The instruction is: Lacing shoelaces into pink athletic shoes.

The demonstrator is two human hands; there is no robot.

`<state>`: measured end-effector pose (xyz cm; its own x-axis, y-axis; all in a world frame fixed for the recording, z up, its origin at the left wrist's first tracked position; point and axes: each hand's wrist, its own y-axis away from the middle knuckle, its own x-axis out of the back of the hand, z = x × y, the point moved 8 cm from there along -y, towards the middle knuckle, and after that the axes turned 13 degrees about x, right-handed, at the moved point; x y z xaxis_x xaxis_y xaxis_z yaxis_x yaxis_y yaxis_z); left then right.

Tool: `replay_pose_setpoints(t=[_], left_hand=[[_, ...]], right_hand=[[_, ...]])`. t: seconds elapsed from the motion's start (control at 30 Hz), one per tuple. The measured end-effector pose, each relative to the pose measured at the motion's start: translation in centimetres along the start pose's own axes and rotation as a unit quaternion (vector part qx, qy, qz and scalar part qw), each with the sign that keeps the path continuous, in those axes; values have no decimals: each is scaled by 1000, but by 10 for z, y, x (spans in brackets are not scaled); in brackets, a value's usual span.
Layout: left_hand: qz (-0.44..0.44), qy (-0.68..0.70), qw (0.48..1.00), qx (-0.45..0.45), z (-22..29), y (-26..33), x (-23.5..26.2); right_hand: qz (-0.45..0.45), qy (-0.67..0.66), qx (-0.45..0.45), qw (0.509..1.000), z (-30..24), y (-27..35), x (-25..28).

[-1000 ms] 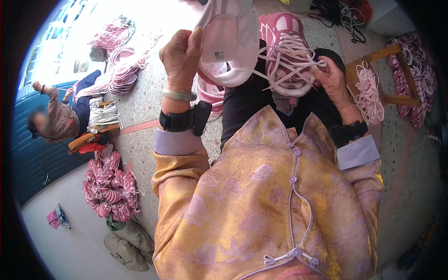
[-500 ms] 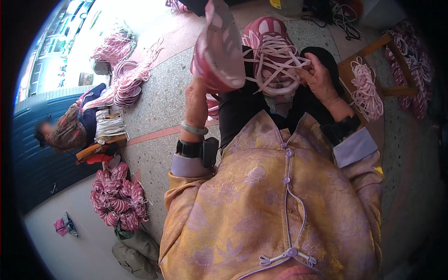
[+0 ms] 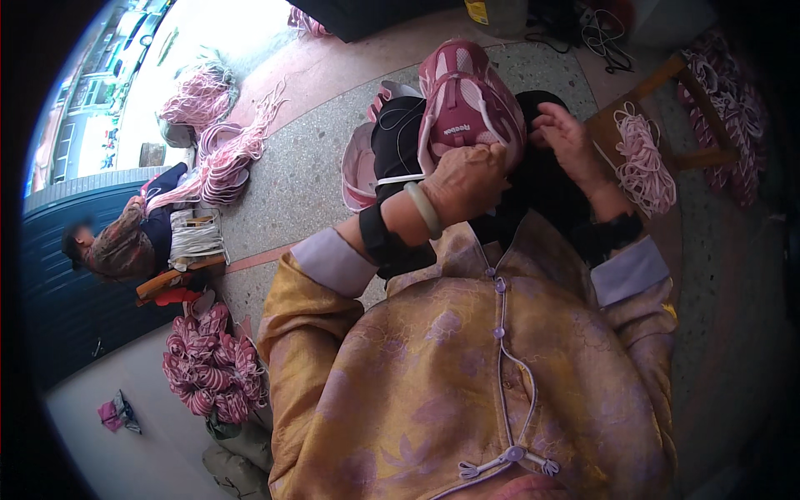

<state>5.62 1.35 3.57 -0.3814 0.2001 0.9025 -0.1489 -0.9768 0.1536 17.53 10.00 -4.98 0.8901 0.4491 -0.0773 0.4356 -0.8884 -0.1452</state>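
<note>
A pink and dark-red sports shoe upper (image 3: 462, 112) with white mesh panels lies over my lap, its tongue showing. My left hand (image 3: 475, 179) is closed on the near edge of this upper, knuckles up; its fingertips are partly hidden. To the right of the upper, my right hand (image 3: 567, 140) is raised over my dark-clad thigh, fingers loosely curled and apart, with nothing visible in them. A white lace end (image 3: 401, 178) sticks out left of the upper, across my thigh. Another pink upper (image 3: 360, 167) lies beyond my left thigh.
Right of me, a bundle of pale pink laces (image 3: 646, 158) lies on a wooden stool (image 3: 608, 129). At the left are pink lace heaps (image 3: 221, 167), a pile of pink uppers (image 3: 212, 362) and a seated person (image 3: 125, 237) beside white laces (image 3: 196, 237).
The laced upper has gone from my lap, and an upper without crossed laces lies there. My left hand has moved right and down onto its edge; my right hand has let go of the laces.
</note>
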Motion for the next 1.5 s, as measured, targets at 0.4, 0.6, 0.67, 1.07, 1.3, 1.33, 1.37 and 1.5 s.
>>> replay_pose_setpoints(t=[0.4, 0.6, 0.67, 1.07, 1.3, 1.33, 1.37, 1.5], left_hand=[[-67, -65, 991, -95, 13, -24, -43], [-65, -26, 992, -104, 4, -21, -54], [-85, -30, 990, -106, 6, -21, -57], [20, 147, 961, -232, 20, 7, 21], [94, 292, 952, 2, -67, -7, 65], [92, 356, 927, 76, -92, -7, 55], [98, 371, 918, 97, -109, -7, 50], [107, 442, 873, 177, -141, 3, 40]], right_hand=[[-96, 345, 224, 907, -63, -32, -68], [-149, 320, 169, 920, -46, -31, -70], [-134, 318, 176, 922, -42, -23, -68], [-88, 286, 269, 915, -52, -11, -70], [58, 381, 131, 913, -16, -1, 90], [126, 419, 120, 891, 0, 12, 134], [146, 545, 48, 824, 13, 25, 173], [159, 627, 1, 763, 27, 40, 232]])
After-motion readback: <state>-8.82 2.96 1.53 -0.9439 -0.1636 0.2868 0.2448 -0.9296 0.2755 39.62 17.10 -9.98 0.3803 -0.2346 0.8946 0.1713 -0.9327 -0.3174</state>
